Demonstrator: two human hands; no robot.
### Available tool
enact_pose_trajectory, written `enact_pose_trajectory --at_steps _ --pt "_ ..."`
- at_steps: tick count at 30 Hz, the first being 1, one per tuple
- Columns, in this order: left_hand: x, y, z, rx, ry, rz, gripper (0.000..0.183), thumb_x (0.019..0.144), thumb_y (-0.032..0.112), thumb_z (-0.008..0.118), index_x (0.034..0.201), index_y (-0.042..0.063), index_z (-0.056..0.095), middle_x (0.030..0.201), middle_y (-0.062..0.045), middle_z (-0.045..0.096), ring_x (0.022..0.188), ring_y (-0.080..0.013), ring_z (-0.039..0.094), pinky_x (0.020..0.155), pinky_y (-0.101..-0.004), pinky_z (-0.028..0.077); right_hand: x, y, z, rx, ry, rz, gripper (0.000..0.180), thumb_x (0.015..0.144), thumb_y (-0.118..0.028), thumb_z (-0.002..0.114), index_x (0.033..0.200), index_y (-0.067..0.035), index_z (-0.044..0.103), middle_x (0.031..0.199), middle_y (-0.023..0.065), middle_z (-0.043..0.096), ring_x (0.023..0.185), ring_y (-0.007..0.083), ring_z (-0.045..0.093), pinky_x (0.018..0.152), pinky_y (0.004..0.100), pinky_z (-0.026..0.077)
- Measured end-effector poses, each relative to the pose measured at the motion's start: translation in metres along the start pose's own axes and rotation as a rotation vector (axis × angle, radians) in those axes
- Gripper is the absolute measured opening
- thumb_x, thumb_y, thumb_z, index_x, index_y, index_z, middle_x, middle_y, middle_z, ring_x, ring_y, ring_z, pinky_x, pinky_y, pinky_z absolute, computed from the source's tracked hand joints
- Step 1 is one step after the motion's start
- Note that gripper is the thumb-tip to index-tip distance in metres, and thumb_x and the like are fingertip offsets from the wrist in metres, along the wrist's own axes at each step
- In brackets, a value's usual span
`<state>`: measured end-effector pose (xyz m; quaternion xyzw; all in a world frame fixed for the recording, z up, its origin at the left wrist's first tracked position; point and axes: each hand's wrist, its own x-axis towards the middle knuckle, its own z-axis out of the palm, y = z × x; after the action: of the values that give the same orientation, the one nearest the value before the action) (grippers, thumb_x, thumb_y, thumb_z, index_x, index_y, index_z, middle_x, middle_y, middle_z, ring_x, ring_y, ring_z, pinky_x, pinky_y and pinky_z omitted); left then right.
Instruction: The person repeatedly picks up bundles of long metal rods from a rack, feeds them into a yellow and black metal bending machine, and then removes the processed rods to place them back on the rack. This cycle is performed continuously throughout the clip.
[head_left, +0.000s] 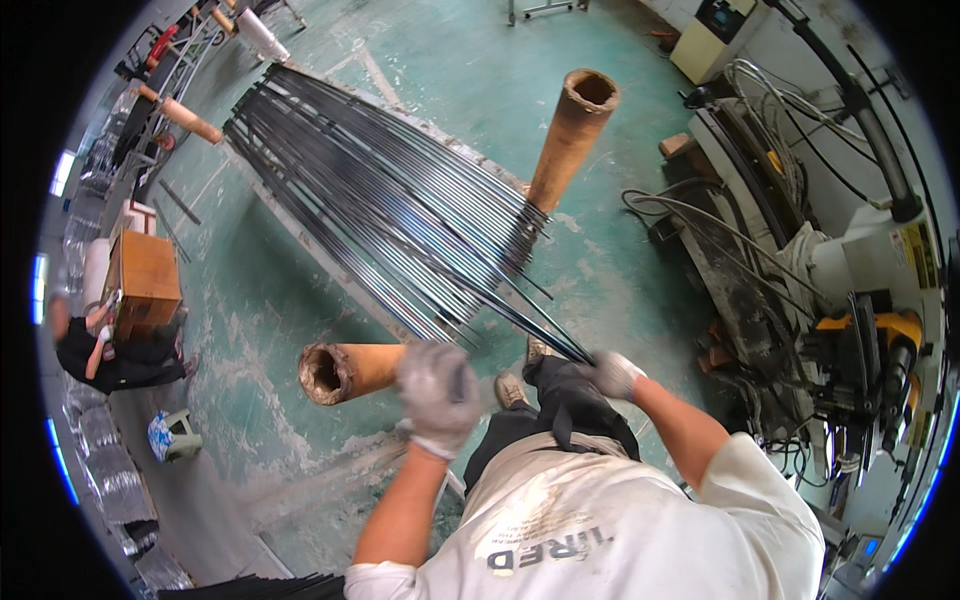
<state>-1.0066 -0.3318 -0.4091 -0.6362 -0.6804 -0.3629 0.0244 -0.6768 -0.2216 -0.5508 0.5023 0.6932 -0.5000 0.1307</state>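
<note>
My right hand (615, 375), in a pale work glove, grips the near ends of several thin dark metal rods (536, 330). Those rods slant away over a wide layer of similar rods (390, 202) lying side by side on a rack. My left hand (441, 394), also gloved, is blurred; it is raised in front of a thick cardboard tube (360, 371) at the rack's near left corner. I cannot tell whether its fingers are closed. Another cardboard tube (574, 142) stands up at the rack's right corner.
To my right is machinery (862, 330) with hoses and cables (712, 217). On the left another person (97, 349) works beside a brown box (146, 277), and a small plastic stool (176, 435) stands nearby. Loose bars (180, 202) lie on the green floor (247, 397).
</note>
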Motion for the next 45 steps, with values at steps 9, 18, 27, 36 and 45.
enact_pose_trajectory --at_steps 9,18,27,36,45 --pt "-0.086 -0.029 0.165 -1.716 -0.190 -1.643 0.049 0.112 0.049 0.062 0.131 0.004 0.060 0.122 -0.013 0.071 0.113 -0.0396 0.070 0.102 -0.0595 0.056 -0.370 0.114 0.050 -0.443 0.187 0.522 0.048 0.096 -0.052 0.080 0.100 -0.005 0.070 0.088 0.0231 0.076 0.086 0.0474 0.075 0.075 0.0573 0.058" --pt "-0.080 0.044 0.183 -2.090 -0.044 -1.478 0.050 0.112 0.051 0.056 0.112 0.002 0.065 0.114 -0.017 0.074 0.102 -0.0375 0.068 0.096 -0.0559 0.057 -0.429 0.189 0.077 -0.515 0.602 0.488 0.026 0.081 -0.033 0.086 0.086 -0.010 0.075 0.085 0.0159 0.075 0.084 0.0393 0.075 0.078 0.0513 0.059" --pt "0.022 0.174 0.146 -2.207 -0.289 -0.999 0.030 0.103 0.027 0.075 0.123 0.005 0.073 0.114 -0.008 0.075 0.104 -0.0217 0.070 0.096 -0.0381 0.059 -0.561 0.417 0.045 -0.374 0.778 0.721 0.007 0.082 -0.013 0.070 0.084 -0.007 0.073 0.087 0.0214 0.075 0.088 0.0455 0.073 0.080 0.0565 0.060" --pt "0.126 0.383 0.171 -2.073 -0.562 -0.857 0.018 0.108 0.009 0.063 0.124 0.001 0.065 0.103 -0.007 0.068 0.088 -0.0193 0.059 0.084 -0.0385 0.051 -0.583 0.453 -0.022 -0.227 1.251 0.698 0.016 0.077 -0.006 0.075 0.092 -0.009 0.070 0.099 0.0162 0.073 0.109 0.0390 0.068 0.114 0.0516 0.047" --pt "0.209 0.479 0.243 -1.983 -0.677 -0.643 0.019 0.109 0.010 0.066 0.125 -0.001 0.066 0.105 -0.007 0.071 0.100 -0.0230 0.069 0.098 -0.0421 0.057 -0.570 0.515 -0.038 1.161 2.244 0.658 0.044 0.082 -0.005 0.068 0.126 0.003 0.064 0.130 0.0275 0.070 0.123 0.0452 0.067 0.113 0.0478 0.050"
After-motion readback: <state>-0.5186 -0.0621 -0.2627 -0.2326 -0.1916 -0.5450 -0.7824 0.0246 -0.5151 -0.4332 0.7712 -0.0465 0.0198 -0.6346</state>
